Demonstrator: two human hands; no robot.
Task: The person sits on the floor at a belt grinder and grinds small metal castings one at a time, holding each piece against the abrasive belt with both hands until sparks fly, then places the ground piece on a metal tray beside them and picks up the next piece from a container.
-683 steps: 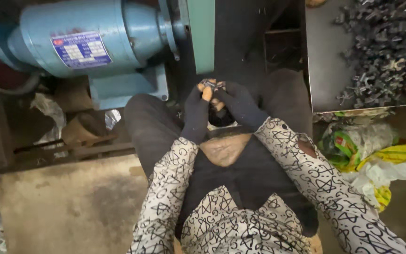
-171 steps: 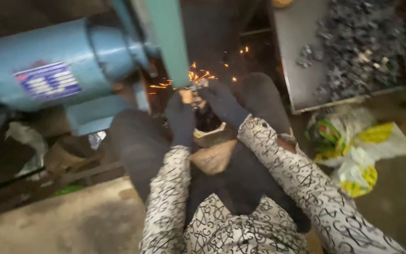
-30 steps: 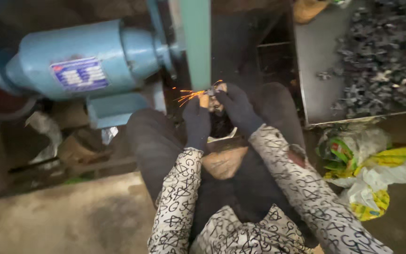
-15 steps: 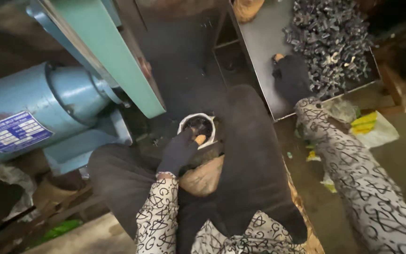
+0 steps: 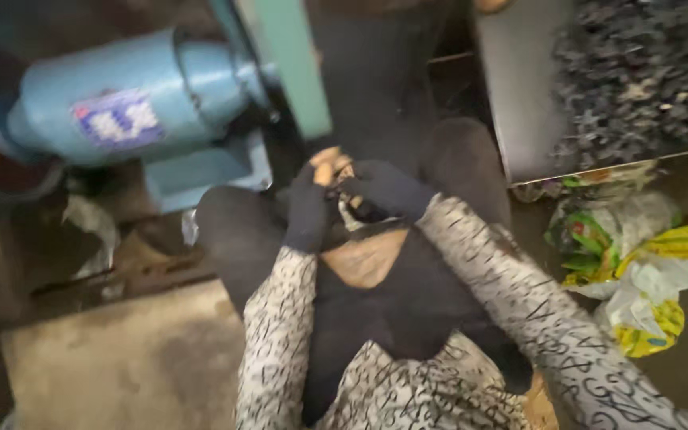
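Note:
Both my hands wear dark gloves with worn fingertips and meet over my lap. My left hand (image 5: 310, 209) and my right hand (image 5: 385, 189) close together on a small metal part (image 5: 339, 172). It is blurred and mostly hidden by the fingers. They hold it just below the green upright guard (image 5: 296, 68) of a grinding machine. Under the hands a tan container (image 5: 364, 256) rests on my dark apron.
A blue electric motor (image 5: 133, 99) lies at the left on a blue base. At the upper right, a grey metal tray (image 5: 511, 119) holds several dark metal parts (image 5: 639, 72). Crumpled green, yellow and white plastic bags (image 5: 639, 263) lie at the right. There is a concrete floor (image 5: 121, 358) at the lower left.
My right hand has come back from the tray of metal parts to my lap. It now joins the left hand on a small part. The view swung back left.

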